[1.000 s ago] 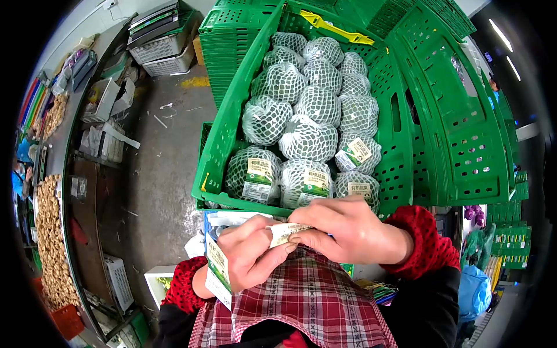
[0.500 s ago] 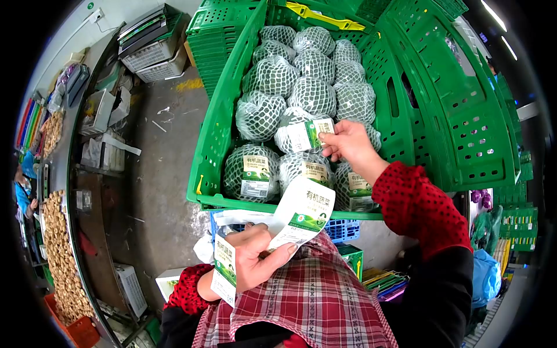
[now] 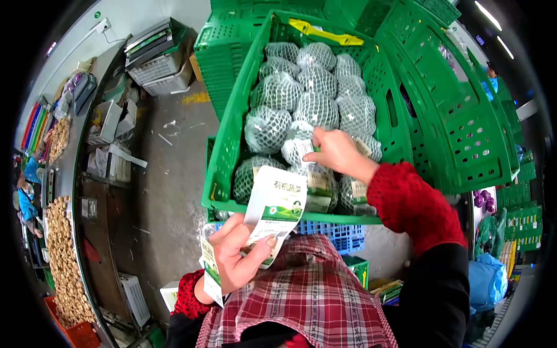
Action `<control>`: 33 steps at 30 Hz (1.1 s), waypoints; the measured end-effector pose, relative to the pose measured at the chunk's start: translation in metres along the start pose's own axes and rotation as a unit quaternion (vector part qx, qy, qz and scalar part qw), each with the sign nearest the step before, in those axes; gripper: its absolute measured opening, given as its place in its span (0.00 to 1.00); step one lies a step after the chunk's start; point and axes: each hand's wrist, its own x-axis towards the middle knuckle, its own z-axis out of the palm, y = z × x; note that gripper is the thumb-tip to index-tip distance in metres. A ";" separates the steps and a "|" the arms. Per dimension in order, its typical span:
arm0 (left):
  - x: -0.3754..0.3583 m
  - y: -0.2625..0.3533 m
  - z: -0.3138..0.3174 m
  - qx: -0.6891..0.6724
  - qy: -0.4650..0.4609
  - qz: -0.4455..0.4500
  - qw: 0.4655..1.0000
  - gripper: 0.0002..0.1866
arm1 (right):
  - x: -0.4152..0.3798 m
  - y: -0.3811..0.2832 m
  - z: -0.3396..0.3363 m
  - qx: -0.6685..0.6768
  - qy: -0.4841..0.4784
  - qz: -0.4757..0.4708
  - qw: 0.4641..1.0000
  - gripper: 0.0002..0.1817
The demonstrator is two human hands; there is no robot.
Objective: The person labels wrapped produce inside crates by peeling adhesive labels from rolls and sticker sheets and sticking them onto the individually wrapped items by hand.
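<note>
A strip of printed labels [image 3: 277, 197] is gripped in my left hand [image 3: 237, 255], thumb across its face, with another length of it hanging by the wrist. My right hand [image 3: 341, 153] is over the green crate [image 3: 278, 213], fingers closed at a small label [image 3: 306, 148] against a round vegetable in white foam netting [image 3: 299, 132]. Part of that label is hidden under the fingers. Several more netted vegetables [image 3: 316, 110] fill the crate in rows. Those at the near end carry labels, such as the label [image 3: 319, 184] just below my right hand.
A blue crate [image 3: 345, 236] sits beneath the green one. Stacked green crates [image 3: 223, 75] stand behind it, and a tall green crate wall [image 3: 458, 110] rises at the right. On the left is a bench [image 3: 78, 174] with brown produce [image 3: 65, 261].
My right hand has brought the label down against the netted vegetable, and it now shows edge-on. My left hand with the label strip has shifted slightly left. The crate sits lower in view.
</note>
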 end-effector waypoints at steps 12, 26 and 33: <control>0.025 0.004 -0.005 0.019 -0.015 0.083 0.996 0.06 | -0.062 -0.124 -0.054 0.250 0.044 -0.215 0.943 0.10; 0.020 -0.003 0.014 -0.045 -0.024 -0.033 0.998 0.09 | 0.042 0.116 -0.085 0.037 0.078 0.196 0.977 0.18; 0.020 -0.003 0.007 -0.015 -0.045 -0.041 0.998 0.08 | 0.055 0.107 -0.063 -0.261 -0.009 0.226 0.938 0.34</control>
